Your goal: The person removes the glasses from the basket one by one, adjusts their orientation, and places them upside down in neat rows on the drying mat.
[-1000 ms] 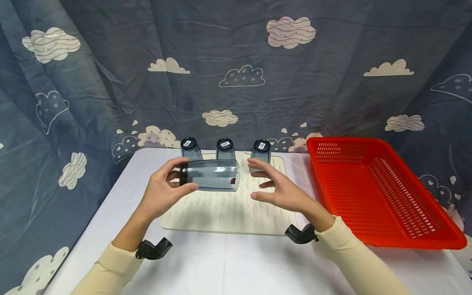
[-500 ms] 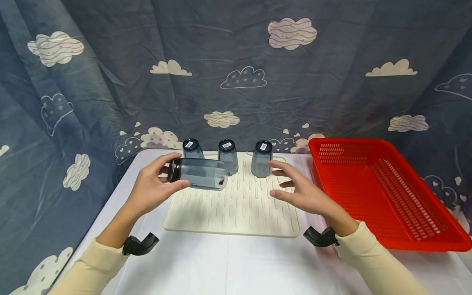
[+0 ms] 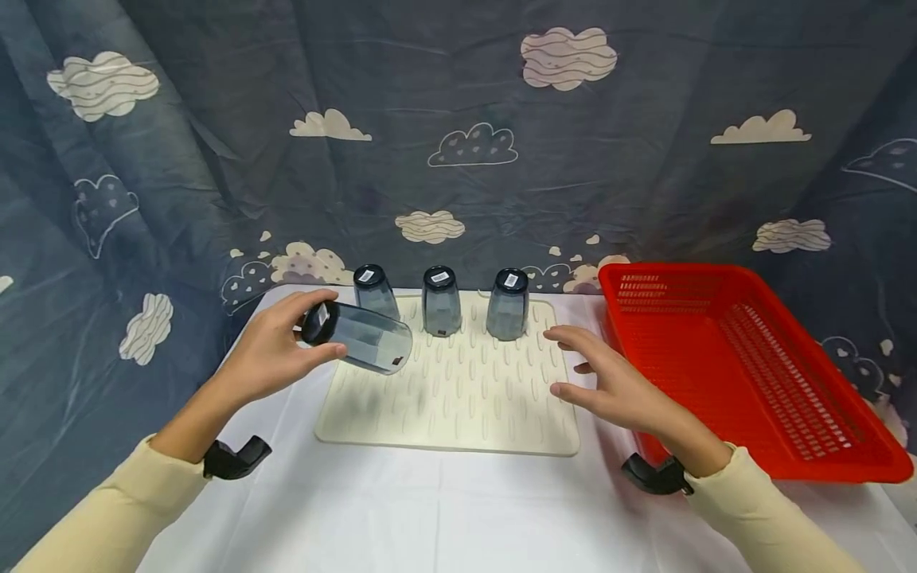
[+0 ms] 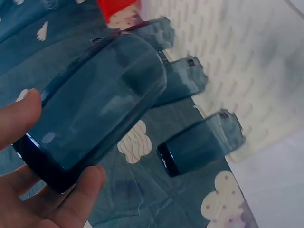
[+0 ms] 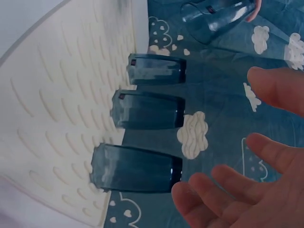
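Note:
My left hand (image 3: 275, 344) grips a blue-grey drinking glass (image 3: 368, 338) round its dark base, above the left part of the cream drying mat (image 3: 444, 414). The glass is tilted, its mouth toward the right and slightly down. Three similar glasses stand upside down along the mat's back edge: a left one (image 3: 376, 294), a middle one (image 3: 440, 302) and a right one (image 3: 508, 306). My right hand (image 3: 616, 382) hovers by the mat's right edge, fingers spread and apart from any glass. In the left wrist view, thumb and fingers hold the glass (image 4: 99, 104) near its base.
A red plastic basket (image 3: 716, 382) with slotted walls stands on the right of the white-covered table (image 3: 401, 509). Behind the table hangs a dark blue cloth (image 3: 473, 207) with cloud prints.
The left hand has moved left with the glass, whose mouth end has tipped downward. My right hand has moved right, away from the glass toward the basket.

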`<state>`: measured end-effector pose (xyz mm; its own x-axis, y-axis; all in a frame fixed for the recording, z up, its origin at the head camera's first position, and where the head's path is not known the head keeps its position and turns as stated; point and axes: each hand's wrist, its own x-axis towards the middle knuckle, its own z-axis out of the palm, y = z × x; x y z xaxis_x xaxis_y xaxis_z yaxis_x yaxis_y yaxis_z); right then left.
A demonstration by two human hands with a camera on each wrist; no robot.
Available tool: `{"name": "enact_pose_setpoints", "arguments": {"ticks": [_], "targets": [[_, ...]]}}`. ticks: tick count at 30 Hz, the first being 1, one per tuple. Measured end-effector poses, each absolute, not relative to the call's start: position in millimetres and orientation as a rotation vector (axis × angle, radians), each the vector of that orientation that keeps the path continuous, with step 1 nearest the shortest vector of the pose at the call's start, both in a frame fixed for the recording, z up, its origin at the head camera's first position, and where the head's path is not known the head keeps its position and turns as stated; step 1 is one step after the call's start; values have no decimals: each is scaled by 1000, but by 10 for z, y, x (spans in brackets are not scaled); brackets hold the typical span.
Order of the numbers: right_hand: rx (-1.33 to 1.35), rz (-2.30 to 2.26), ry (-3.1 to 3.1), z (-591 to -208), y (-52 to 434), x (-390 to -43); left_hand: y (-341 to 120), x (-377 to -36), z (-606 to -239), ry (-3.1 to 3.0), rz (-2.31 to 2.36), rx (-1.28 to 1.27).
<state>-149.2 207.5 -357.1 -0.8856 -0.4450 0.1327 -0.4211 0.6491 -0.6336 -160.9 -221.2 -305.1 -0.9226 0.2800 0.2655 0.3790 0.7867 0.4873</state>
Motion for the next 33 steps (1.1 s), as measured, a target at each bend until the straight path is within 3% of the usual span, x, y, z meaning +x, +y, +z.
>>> {"name": "enact_pose_setpoints", "arguments": {"ticks": [7, 16, 33], "targets": [[-718, -1039, 2844, -3618, 2132, -1462, -2273, -1677, -3029, -2860, -572, -631], [-672, -1046, 2789, -3681, 2158, -1469, -2320, -1864, -3223, -2997, -380, -597], [-586, -1084, 2785, -3707, 2193, -1477, -2198, -2016, -3482, -3062, -273, -622]]}}
